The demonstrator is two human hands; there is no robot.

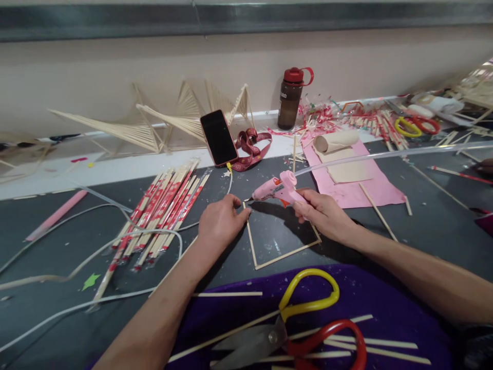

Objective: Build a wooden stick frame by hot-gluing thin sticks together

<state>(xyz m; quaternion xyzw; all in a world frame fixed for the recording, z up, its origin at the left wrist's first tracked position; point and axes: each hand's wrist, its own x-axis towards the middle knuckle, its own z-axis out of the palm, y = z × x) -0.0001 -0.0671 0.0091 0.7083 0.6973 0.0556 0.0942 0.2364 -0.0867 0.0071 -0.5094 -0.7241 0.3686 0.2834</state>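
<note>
My right hand (323, 213) is wrapped round the handle of a pink hot glue gun (275, 188), its nozzle pointing left. A clear glue stick (346, 160) runs out from the gun's back toward the right. Under the nozzle lies a frame of thin wooden sticks (287, 255), a four-cornered outline on the dark table; part of its right side is behind my hand. My left hand (221, 222) is closed at the frame's upper left corner, thumb against the stick end close to the nozzle.
Wrapped chopsticks (157, 213) and white cables (115, 237) lie left. Scissors (275, 334) and loose sticks rest on purple cloth (393, 303) in front. A phone (219, 137), bottle (290, 100), stick structure (127, 131) and pink sheet (346, 198) stand or lie behind. Another person's hand (486, 167) shows far right.
</note>
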